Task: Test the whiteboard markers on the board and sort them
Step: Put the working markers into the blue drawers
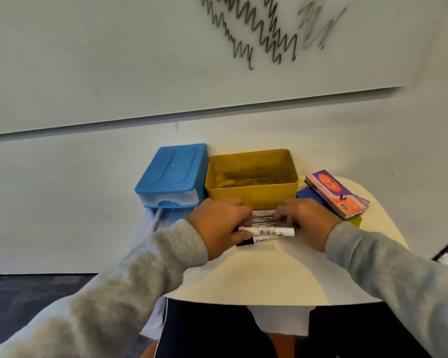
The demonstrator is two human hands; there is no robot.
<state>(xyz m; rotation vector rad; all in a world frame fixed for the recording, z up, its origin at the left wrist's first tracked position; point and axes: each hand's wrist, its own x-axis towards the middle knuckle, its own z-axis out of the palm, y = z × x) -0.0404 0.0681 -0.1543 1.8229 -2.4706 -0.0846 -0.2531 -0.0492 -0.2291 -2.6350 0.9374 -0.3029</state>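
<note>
You had both hands down on a small cluster of whiteboard markers [265, 228] on the white table [256, 275]. Your left hand [217, 226] curled over their left ends, seemingly gathering them so none rolled off. Your right hand [305, 219] closed its fingertips on their right ends. Whether either hand truly pinched one marker, I could not tell. I counted about four markers between your hands, though your fingers hid part of the pile.

Just beyond your knuckles stood one open yellow bin [251, 182], probably a sorting destination. One blue drawer box [172, 177] sat beyond your left hand. The board [114, 60] above carried several zigzag test lines [256, 29].
</note>
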